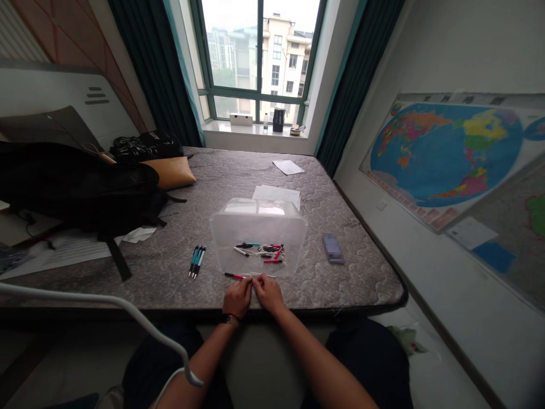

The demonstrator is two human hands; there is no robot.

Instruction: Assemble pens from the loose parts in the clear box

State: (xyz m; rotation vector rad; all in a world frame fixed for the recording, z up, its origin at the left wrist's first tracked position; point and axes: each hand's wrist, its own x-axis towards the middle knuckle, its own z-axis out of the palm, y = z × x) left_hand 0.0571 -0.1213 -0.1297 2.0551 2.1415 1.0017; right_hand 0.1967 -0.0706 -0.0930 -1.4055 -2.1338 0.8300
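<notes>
My left hand [237, 296] and my right hand [267, 292] meet at the fingertips near the front edge of the mattress. The left fingers are closed on a red and black pen [234, 276] whose black end points left. My right fingers are pinched together; what they hold is hidden. A thin pale rod [269, 276] lies just beyond them. Right in front of both hands stands a clear plastic box [259, 227], open toward me, with several loose pens and pen parts [272, 248] in it. Several blue and black pens [197, 262] lie side by side on the left.
A pixelated flat item [332, 249] lies to the right of the box, and white papers [276, 195] lie behind it. On the left are a black backpack [76, 182] and a tan pouch [170, 172]. A grey curved tube [128, 309] crosses the lower left.
</notes>
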